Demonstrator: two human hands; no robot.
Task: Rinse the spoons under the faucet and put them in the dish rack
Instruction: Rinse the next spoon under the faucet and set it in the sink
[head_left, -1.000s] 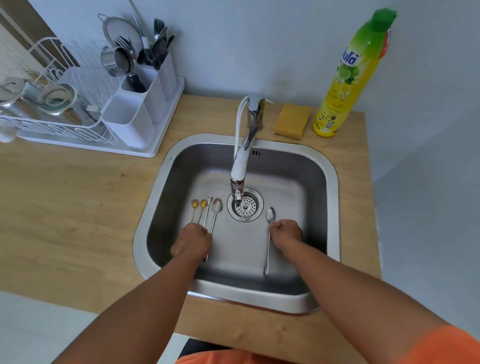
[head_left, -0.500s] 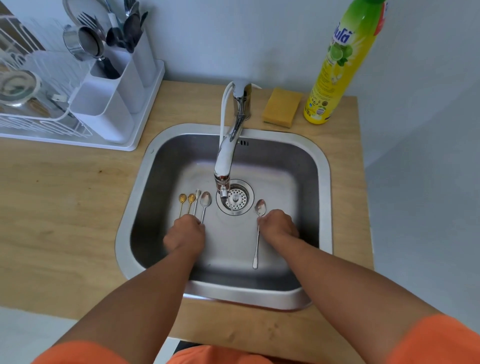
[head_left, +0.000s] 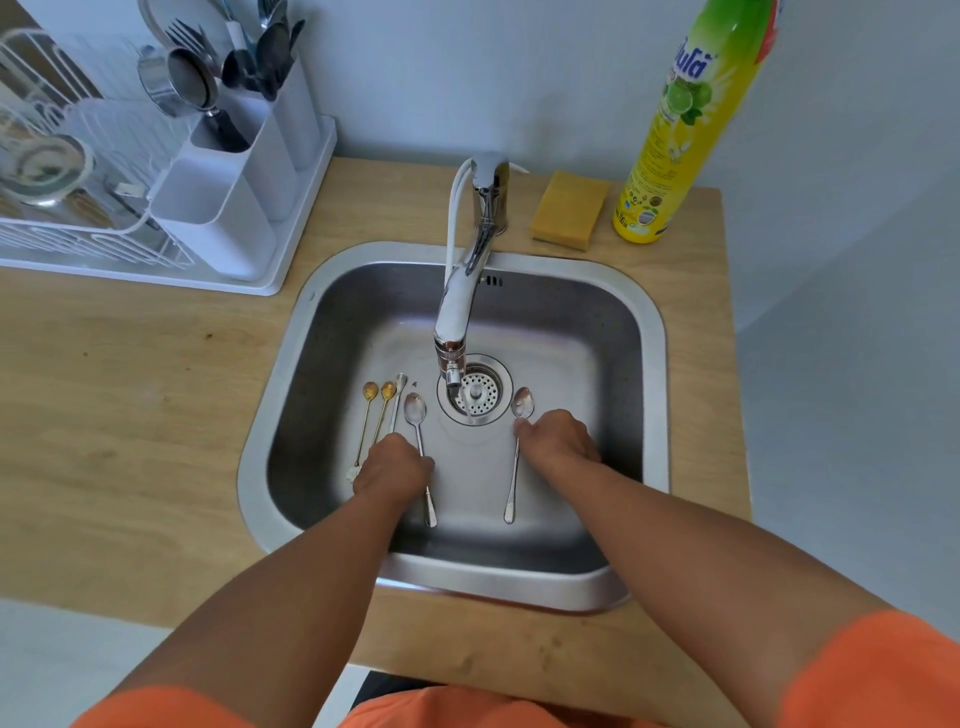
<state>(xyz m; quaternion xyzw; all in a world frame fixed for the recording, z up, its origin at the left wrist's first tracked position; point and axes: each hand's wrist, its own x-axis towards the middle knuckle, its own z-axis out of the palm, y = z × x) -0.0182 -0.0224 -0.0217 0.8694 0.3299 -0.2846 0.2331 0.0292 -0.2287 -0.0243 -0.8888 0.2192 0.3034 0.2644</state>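
Both hands are down in the stainless-steel square sink basin, centre of the frame. The right hand has its fingers curled at the neck of a silver teaspoon lying right of the round perforated drain strainer; whether it already pinches the spoon cannot be told. The left hand is curled over the lower stems of four spoons laid in a row: two gold-bowled slim spoons, a thin silver spoon and a larger silver teaspoon; its grip is hidden. The bowls point toward the chrome faucet spout, probably for a short lift. No stream is clearly visible. The white wire dish rack with its white cutlery holder stands upper left on the wooden surface.
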